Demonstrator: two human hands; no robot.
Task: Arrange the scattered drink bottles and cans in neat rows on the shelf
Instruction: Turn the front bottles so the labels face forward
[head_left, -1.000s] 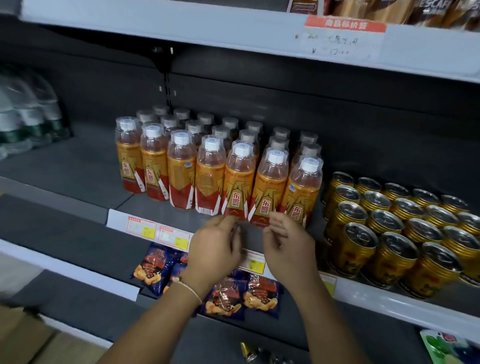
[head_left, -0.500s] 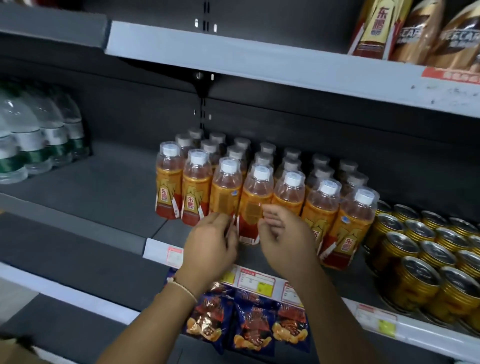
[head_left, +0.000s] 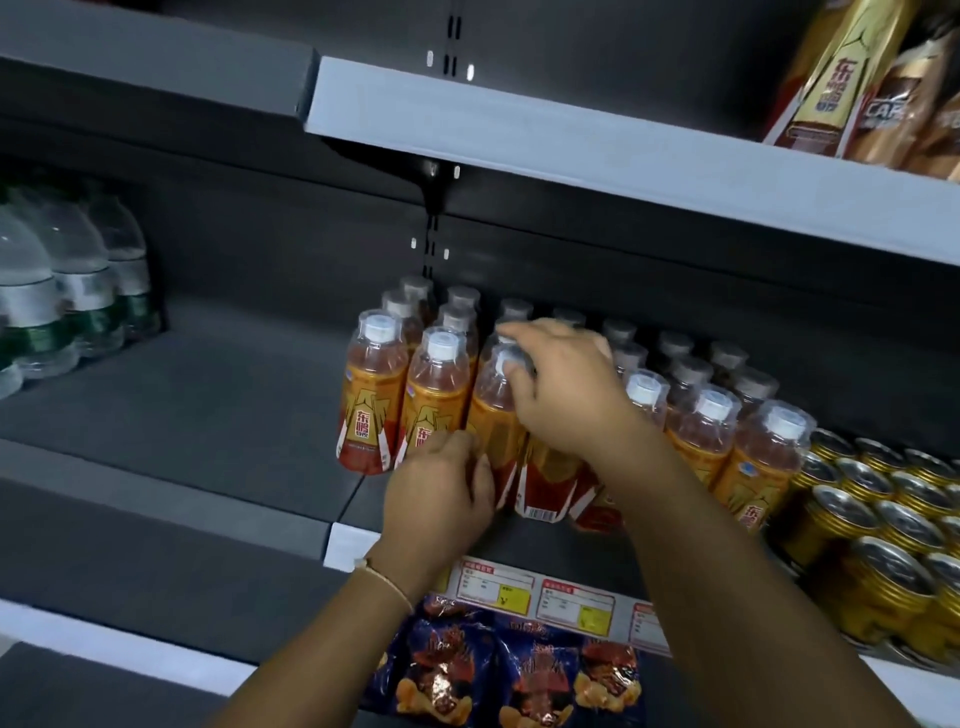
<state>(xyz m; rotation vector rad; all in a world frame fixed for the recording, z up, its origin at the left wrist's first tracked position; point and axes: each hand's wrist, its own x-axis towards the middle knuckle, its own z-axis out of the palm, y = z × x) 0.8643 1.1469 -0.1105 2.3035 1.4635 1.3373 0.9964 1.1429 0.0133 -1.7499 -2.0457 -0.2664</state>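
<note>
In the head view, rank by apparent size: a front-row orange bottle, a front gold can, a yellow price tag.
1. Orange bottle
2. Gold can, though nearness to the camera inflates it
3. Price tag

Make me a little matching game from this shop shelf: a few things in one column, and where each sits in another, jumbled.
Things:
1. gold cans
2. clear water bottles
3. blue snack packets
4. orange drink bottles

Places:
A. far left of the middle shelf
B. shelf below, under the price tags
C. middle shelf, where both hands are working
D. far right of the middle shelf

Pairs: 1-D, 2-A, 3-B, 4-C
</note>
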